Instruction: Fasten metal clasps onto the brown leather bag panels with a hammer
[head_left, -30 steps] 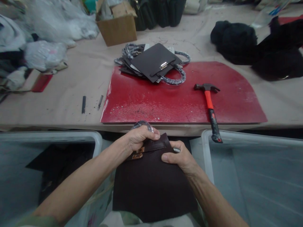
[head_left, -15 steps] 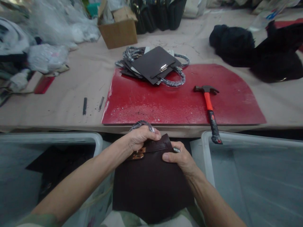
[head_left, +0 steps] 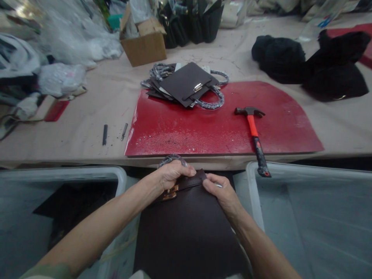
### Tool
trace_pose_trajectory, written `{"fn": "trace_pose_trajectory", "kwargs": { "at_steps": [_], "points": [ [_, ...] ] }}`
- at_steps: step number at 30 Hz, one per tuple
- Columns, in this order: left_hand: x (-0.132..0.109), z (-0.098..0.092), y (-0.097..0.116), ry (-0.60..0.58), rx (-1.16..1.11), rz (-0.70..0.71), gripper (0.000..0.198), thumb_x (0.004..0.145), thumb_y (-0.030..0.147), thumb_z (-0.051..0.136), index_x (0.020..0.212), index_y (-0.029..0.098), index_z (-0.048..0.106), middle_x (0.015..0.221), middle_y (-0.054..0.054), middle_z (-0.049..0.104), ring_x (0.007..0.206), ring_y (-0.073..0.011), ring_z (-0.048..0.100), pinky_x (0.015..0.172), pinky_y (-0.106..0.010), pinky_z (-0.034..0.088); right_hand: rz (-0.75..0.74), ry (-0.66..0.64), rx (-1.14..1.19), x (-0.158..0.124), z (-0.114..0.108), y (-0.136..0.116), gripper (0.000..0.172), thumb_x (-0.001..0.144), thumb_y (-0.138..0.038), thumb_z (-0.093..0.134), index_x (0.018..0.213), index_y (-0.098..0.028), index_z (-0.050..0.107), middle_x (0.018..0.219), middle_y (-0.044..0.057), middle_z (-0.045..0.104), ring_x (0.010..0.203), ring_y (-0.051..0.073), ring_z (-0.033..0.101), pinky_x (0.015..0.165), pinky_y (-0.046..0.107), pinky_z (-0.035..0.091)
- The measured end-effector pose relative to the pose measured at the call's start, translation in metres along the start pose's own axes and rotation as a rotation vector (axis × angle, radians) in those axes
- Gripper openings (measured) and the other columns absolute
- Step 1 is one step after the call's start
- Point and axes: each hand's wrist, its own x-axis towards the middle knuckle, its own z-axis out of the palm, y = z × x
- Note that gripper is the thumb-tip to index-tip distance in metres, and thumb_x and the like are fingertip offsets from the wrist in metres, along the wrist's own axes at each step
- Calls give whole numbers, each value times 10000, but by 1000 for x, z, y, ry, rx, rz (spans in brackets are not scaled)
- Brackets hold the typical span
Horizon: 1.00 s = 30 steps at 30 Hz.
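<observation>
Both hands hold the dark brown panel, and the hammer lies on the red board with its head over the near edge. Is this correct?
No: the hammer has its handle end, not its head, over the near edge of the red board, as the head-camera view shows. The left hand and right hand do hold the dark brown panel.

Between the hands (head_left: 173, 174) (head_left: 223, 192) and the piled bag parts (head_left: 186, 81), the red board (head_left: 180, 130) leaves passage, the hammer (head_left: 252, 126) blocking rightward.
</observation>
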Motion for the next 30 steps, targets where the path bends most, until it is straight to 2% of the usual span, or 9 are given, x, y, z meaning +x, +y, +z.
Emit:
{"fn": "trace_pose_trajectory", "kwargs": {
  "at_steps": [2, 4, 5, 7, 9, 11, 15, 20, 30],
  "points": [
    [-3, 1, 2, -6, 14, -4, 227, 419, 189, 787, 587, 100, 663, 540, -9, 602, 524, -108, 524, 575, -246, 420, -234, 208, -80, -4, -1, -11, 413, 796, -550, 740, 745, -142, 707, 586, -4, 536, 490, 70, 396, 449, 204, 285],
    [-5, 3, 4, -10, 30, -4, 210, 439, 190, 776, 593, 102, 664, 537, -13, 600, 518, -111, 522, 572, -253, 421, -560, 384, -52, -15, 2, -34, 380, 857, -494, 700, 666, -166, 677, 562, -15, 481, 476, 73, 357, 429, 226, 233],
    [-6, 3, 6, -3, 37, -5, 201, 450, 187, 771, 599, 103, 666, 543, -15, 604, 521, -113, 525, 573, -256, 423, -729, 434, 11, -24, 4, -49, 375, 875, -460, 690, 630, -179, 649, 553, -21, 456, 470, 78, 352, 429, 237, 231],
    [-8, 5, 9, 12, 49, -16, 190, 461, 177, 764, 610, 106, 670, 559, -18, 615, 532, -119, 539, 580, -261, 429, -977, 424, 134, -43, 11, -81, 415, 913, -445, 652, 587, -196, 589, 520, -35, 385, 438, 84, 306, 430, 259, 243],
    [-8, 6, 11, 24, 54, -28, 182, 456, 164, 763, 604, 110, 672, 556, -16, 613, 537, -123, 543, 579, -264, 430, -989, 453, 220, -60, 20, -105, 471, 969, -447, 581, 574, -199, 509, 514, -51, 295, 420, 82, 244, 431, 265, 248],
    [-8, 8, 12, 32, 60, -30, 164, 460, 158, 760, 593, 113, 674, 546, -12, 608, 536, -123, 537, 572, -263, 426, -909, 416, 269, -67, 29, -115, 522, 961, -478, 588, 555, -195, 424, 517, -59, 237, 408, 78, 213, 413, 264, 237],
    [-8, 11, 13, 62, 100, -21, 112, 479, 144, 736, 569, 110, 679, 548, -17, 619, 534, -115, 528, 568, -252, 420, -767, 296, 364, -51, 43, -99, 552, 941, -540, 593, 574, -187, 380, 543, -56, 242, 420, 76, 246, 404, 248, 245],
    [-7, 9, 13, 63, 96, -29, 103, 469, 141, 737, 550, 112, 682, 548, -25, 630, 532, -121, 531, 578, -263, 442, -749, 292, 410, -28, 46, -75, 523, 977, -523, 537, 606, -179, 404, 558, -60, 269, 431, 70, 257, 426, 228, 256],
    [-7, 2, 10, 64, 88, -17, 102, 480, 147, 735, 558, 117, 677, 557, -23, 626, 549, -125, 535, 595, -272, 443, -731, 298, 399, -20, 46, -72, 529, 964, -545, 546, 612, -182, 390, 568, -65, 283, 431, 65, 278, 428, 218, 281]
  ]
}}
